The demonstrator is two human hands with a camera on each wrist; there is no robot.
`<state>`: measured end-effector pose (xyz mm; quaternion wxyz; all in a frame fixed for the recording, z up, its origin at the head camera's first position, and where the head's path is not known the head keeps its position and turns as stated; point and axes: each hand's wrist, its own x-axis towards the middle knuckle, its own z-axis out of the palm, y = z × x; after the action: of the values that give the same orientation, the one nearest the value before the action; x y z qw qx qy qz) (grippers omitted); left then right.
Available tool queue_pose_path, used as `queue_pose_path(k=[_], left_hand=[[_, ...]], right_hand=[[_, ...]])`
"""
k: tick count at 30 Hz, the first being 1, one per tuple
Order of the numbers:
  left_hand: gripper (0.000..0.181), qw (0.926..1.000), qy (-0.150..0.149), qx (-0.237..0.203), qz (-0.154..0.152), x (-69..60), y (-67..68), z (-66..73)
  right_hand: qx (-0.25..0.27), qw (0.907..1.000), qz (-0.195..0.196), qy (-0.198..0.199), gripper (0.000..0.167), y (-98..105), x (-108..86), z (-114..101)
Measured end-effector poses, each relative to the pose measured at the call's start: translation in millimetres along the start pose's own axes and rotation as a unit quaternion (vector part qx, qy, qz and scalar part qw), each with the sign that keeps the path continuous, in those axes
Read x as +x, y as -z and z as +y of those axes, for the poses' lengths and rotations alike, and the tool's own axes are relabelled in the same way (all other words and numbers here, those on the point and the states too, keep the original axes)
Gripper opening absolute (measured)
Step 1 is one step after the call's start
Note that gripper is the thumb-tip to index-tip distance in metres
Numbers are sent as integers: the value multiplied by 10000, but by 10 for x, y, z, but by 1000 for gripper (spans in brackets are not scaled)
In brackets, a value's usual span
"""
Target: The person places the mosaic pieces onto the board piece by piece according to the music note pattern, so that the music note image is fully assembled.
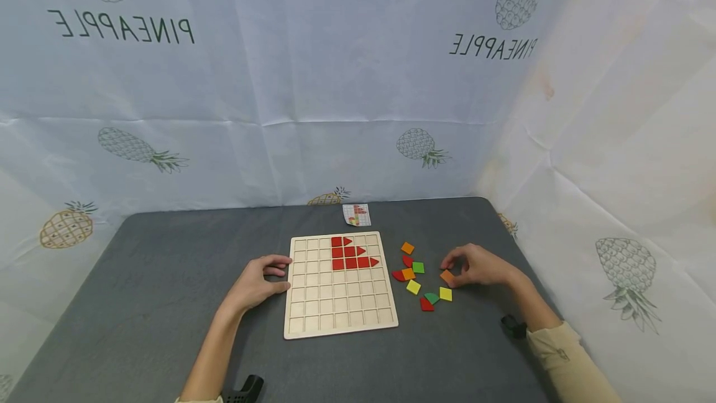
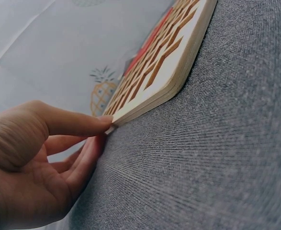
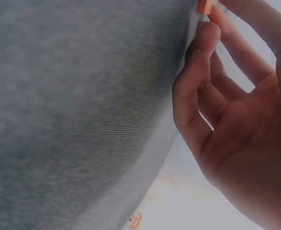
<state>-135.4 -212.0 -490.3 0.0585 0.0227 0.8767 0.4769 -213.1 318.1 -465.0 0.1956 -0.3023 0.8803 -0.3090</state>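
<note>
A wooden grid board point(image 1: 313, 322) lies flat on the table, with red square tiles point(image 1: 338, 264) and red triangle tiles point(image 1: 373, 262) in several upper cells. My left hand point(image 1: 255, 283) touches the board's left edge, thumb and fingertips apart along it. In the left wrist view, the thumb of that left hand point(image 2: 39, 163) rests against the board's rim point(image 2: 164, 93). To the right of the board, my right hand point(image 1: 475, 266) pinches an orange square tile point(image 1: 447, 276) just at the table. A sliver of this orange tile point(image 3: 205, 6) shows between fingertips in the right wrist view.
Loose tiles lie between board and right hand: orange point(image 1: 408, 247), light green point(image 1: 418, 267), yellow point(image 1: 413, 287), dark green point(image 1: 431, 298) and red point(image 1: 427, 305). Behind the board lies a small pattern card point(image 1: 357, 215). A pineapple-print cloth point(image 1: 335, 79) hangs behind the grey table point(image 1: 168, 278).
</note>
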Motion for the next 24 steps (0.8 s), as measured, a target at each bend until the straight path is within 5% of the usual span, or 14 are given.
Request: queue_pose_path(k=[15,24], left_hand=[[54,10000,-43,34,-33,4,6,-3],[53,10000,-25,9,-34,4,5,-6]], right_hand=[[-59,9985,535,-75,35,-83,-4,65],[353,9984,438,-42,32,-35,11,130]])
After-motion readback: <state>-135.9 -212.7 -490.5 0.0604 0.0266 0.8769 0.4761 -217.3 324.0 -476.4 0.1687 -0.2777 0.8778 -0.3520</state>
